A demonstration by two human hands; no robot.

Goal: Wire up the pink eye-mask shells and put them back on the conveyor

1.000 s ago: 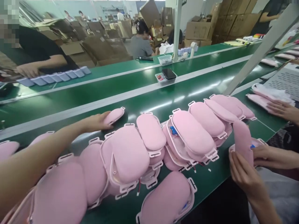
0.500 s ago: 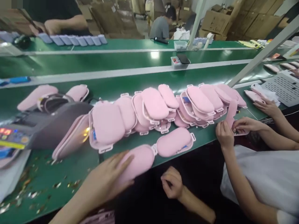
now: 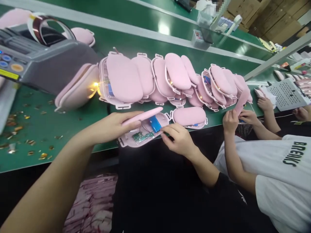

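My left hand (image 3: 109, 127) grips a pink cover (image 3: 145, 116) between thumb and fingers and holds it tilted up above its pink lower shell (image 3: 128, 141). Inside the shell lie a blue battery pack (image 3: 155, 124), thin wires and a green circuit board (image 3: 140, 137). My right hand (image 3: 178, 137) is at the shell's right side, thumb and fingertips closed on the rim beside the battery. Just beyond it, a second pink case (image 3: 189, 116) rests with its cover on.
A row of stacked pink cases (image 3: 126, 77) runs behind my hands. A grey tape dispenser (image 3: 53, 64) stands at left, near scattered scraps (image 3: 30, 142) on the green bench. At right, a co-worker's hands (image 3: 230, 123) hold a pink part. Pink pieces (image 3: 92, 200) lie below the bench.
My left hand has raised the case's cover, exposing the battery and board. My right hand has come up from below the bench edge to the shell. The view has tilted down.
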